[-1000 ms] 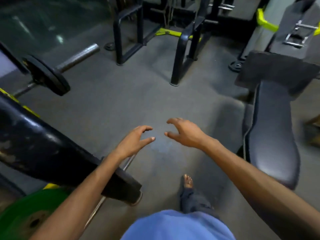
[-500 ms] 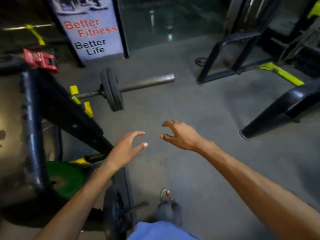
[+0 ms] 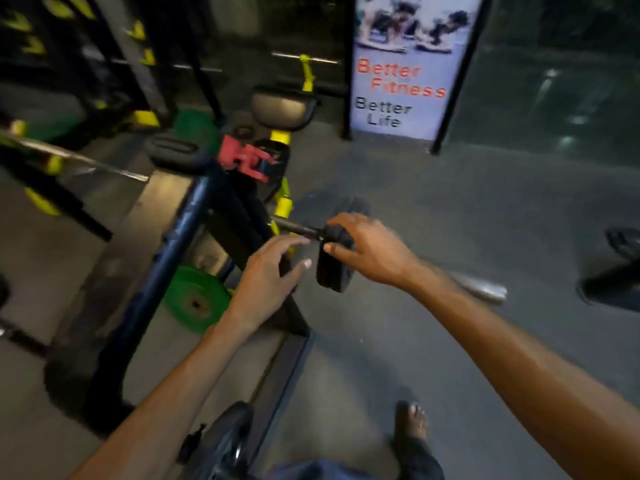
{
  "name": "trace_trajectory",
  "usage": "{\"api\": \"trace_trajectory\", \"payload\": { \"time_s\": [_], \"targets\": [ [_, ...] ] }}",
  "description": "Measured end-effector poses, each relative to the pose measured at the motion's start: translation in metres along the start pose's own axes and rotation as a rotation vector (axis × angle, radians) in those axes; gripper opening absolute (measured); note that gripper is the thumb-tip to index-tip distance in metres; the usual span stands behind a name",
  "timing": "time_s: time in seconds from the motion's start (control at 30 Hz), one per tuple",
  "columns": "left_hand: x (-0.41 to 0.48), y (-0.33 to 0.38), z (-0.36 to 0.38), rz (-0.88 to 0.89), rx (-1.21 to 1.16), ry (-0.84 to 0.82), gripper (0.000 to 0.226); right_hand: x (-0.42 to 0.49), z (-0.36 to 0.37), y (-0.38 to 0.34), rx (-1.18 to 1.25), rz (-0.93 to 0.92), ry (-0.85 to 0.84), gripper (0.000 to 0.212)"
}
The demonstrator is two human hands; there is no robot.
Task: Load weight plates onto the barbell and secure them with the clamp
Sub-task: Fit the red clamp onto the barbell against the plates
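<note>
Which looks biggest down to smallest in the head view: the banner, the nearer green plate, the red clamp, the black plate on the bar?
1. banner
2. nearer green plate
3. red clamp and black plate: about alike, since the black plate shows edge-on.

Floor (image 3: 450, 209): grey, matte, rubber-like surface. Barbell (image 3: 485, 290) lies on it, carried by its black weight plate (image 3: 334, 271), whose lower edge meets the floor; the bare steel sleeve end points right. Black rack frame (image 3: 149, 289) stands on the floor at left. Green plate (image 3: 195, 301) sits low beside the frame's base; flat or leaning, cannot tell. Banner stand (image 3: 398, 98) reading "Better Fitness Better Life" stands at the back. Black machine foot (image 3: 609, 285) at the right edge. The person's foot (image 3: 412, 424) is planted near the bottom.
</note>
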State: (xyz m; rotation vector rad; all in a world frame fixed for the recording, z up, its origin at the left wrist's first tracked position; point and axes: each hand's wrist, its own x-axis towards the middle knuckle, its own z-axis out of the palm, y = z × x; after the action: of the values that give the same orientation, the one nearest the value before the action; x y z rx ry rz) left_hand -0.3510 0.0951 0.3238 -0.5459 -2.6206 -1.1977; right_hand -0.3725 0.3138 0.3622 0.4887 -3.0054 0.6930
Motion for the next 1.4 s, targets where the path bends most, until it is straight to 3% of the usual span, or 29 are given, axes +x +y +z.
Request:
{"api": "trace_trajectory", "payload": {
  "time_s": [0.13,0.23,0.43,0.6,0.73,0.9,1.23,1.4],
  "targets": [
    [0.028,0.008,-0.016,-0.071,0.007,0.576,0.022,0.075,-0.019,0.006,0.143,-0.211,0.032,0.051],
    [0.053,0.020,-0.020,-0.138,0.016,0.743,0.029,0.123,-0.028,0.010,0.251,-0.320,0.002,0.052],
    [0.079,0.030,-0.001,-0.424,-0.004,0.775,0.043,0.198,-0.027,-0.007,0.514,-0.289,-0.250,0.081],
    [0.097,0.029,0.013,-0.652,-0.228,0.745,0.048,0.217,-0.018,-0.021,0.729,-0.304,-0.439,0.077],
    [0.115,0.030,0.014,-0.698,-0.326,0.775,0.049,0.230,-0.014,-0.035,0.848,-0.267,-0.498,0.070],
    [0.133,0.033,0.019,-0.612,-0.294,0.768,0.027,0.244,-0.001,-0.042,0.885,-0.228,-0.378,0.064],
    [0.167,0.049,0.054,-0.420,-0.369,0.672,0.043,0.227,-0.014,0.017,0.903,-0.063,0.132,0.063],
    [0.163,0.079,0.103,-0.417,-0.418,0.601,0.040,0.167,-0.030,0.069,0.805,-0.002,0.163,0.072]
  ]
}}
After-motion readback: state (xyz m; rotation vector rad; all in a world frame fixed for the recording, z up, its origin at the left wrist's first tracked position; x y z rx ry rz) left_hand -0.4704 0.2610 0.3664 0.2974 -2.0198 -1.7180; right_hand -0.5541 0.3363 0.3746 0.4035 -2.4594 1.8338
